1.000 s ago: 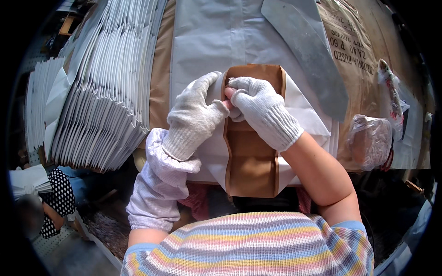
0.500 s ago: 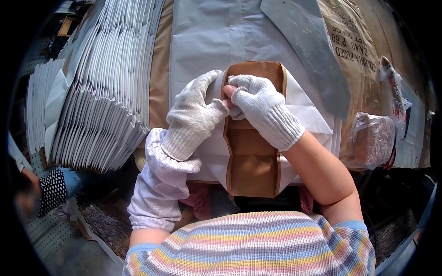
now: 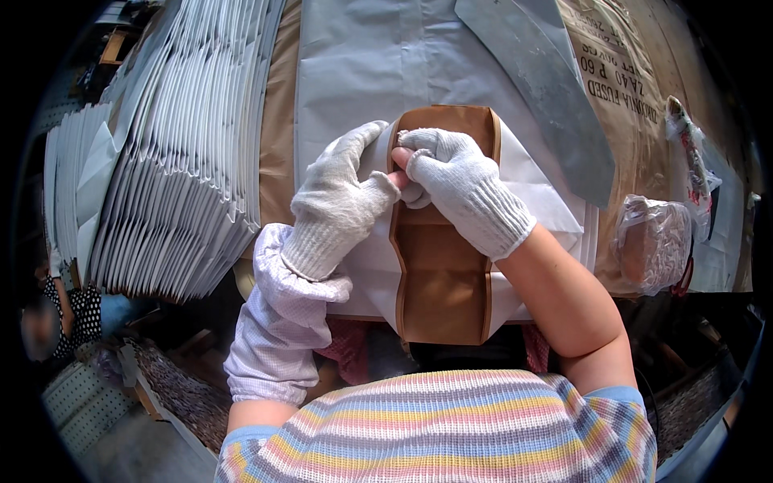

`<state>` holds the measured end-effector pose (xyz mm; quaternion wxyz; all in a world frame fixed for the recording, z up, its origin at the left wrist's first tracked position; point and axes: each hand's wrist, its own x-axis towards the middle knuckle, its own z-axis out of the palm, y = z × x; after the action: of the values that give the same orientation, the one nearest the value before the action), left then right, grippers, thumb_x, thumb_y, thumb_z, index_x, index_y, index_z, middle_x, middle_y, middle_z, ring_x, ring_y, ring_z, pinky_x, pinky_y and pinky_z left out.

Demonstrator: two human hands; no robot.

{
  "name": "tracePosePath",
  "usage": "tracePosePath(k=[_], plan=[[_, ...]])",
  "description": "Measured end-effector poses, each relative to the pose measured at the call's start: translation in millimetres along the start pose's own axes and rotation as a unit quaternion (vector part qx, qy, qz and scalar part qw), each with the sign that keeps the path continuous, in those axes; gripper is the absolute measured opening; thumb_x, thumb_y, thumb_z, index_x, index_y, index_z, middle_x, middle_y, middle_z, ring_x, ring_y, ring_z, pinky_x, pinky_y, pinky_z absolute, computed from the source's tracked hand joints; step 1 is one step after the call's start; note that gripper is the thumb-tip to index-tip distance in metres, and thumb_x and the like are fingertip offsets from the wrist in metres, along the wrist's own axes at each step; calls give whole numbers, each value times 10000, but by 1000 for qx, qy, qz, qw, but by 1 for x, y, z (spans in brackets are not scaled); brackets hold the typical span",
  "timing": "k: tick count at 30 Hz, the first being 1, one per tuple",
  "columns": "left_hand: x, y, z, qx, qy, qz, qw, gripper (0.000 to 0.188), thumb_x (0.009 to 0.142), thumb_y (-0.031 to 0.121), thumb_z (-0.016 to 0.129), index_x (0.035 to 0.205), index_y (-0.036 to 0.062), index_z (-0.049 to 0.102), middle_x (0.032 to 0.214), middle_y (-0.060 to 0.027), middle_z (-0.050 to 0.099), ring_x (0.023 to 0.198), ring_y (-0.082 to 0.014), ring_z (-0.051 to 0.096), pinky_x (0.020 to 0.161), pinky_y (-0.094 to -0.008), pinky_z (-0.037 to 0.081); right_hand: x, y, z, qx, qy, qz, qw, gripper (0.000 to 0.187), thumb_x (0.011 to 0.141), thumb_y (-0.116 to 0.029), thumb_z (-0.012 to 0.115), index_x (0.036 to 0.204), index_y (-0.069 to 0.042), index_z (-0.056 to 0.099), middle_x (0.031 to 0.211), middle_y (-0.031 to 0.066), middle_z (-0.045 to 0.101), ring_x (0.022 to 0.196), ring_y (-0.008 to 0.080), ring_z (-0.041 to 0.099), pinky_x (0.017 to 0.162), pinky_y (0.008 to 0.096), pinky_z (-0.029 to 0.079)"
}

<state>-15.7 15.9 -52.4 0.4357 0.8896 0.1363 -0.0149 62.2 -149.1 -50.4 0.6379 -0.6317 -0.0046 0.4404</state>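
In front of me lies a white paper bag (image 3: 533,193) with its brown inner side (image 3: 443,282) folded out into a long panel with raised edges. My left hand (image 3: 342,197), in a white knit glove, grips the panel's upper left edge, thumb on the near side. My right hand (image 3: 455,181), gloved too, is closed at the same edge with its fingers curled. The two bare thumb tips meet there. What lies between the fingertips is hidden.
A thick stack of folded white paper bags (image 3: 173,177) stands to the left. A grey flat sheet (image 3: 547,97) lies at the far right, beside brown printed sacking (image 3: 616,105) and a clear plastic-wrapped bundle (image 3: 652,245). Another person's arm (image 3: 64,302) shows at the left rim.
My hands and the bag have stayed almost in place. At the left rim, the other person has shifted position.
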Motion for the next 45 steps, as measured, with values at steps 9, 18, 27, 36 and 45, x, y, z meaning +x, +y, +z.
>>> tracePosePath(k=[9, 18, 27, 36, 45], plan=[[0, 3, -1, 7, -4, 6, 1000, 615, 883, 282, 810, 1401, 29, 593, 1322, -195, 658, 1220, -320, 654, 1041, -394, 525, 1, 6, -2, -3, -8, -23, 1000, 311, 1035, -230, 630, 1256, -25, 704, 910, 34, 790, 802, 76, 741, 740, 225, 603], [-4, 6, 1, -17, 17, 25, 999, 506, 885, 177, 788, 1347, 44, 634, 1269, -173, 693, 1174, -314, 680, 1013, -387, 533, -1, 3, 5, -103, 38, -103, 989, 315, 892, -235, 653, 1100, -19, 750, 946, 129, 780, 883, 220, 752, 814, 322, 572], [-5, 0, 7, -69, 42, 59, 995, 470, 889, 181, 768, 1313, 21, 643, 1222, -186, 706, 1142, -339, 683, 983, -408, 542, -1, -15, 18, -193, 57, -85, 976, 319, 875, -293, 667, 1060, -49, 759, 909, 130, 764, 858, 262, 740, 810, 352, 557], [-10, 4, -4, 121, 25, 153, 980, 612, 887, 167, 725, 1439, 24, 505, 1285, -208, 655, 1204, -406, 618, 1029, -483, 509, 8, 3, 12, -97, 20, -82, 992, 273, 920, -245, 699, 1035, -5, 760, 840, 68, 752, 778, 130, 686, 735, 283, 532], [-13, 2, -13, 117, -17, 162, 980, 565, 942, 92, 627, 1485, 3, 501, 1361, -223, 626, 1261, -386, 606, 1075, -420, 489, 5, 6, 21, -41, 45, -71, 996, 212, 925, -202, 649, 976, -32, 766, 785, 31, 730, 719, 108, 652, 693, 290, 519]])
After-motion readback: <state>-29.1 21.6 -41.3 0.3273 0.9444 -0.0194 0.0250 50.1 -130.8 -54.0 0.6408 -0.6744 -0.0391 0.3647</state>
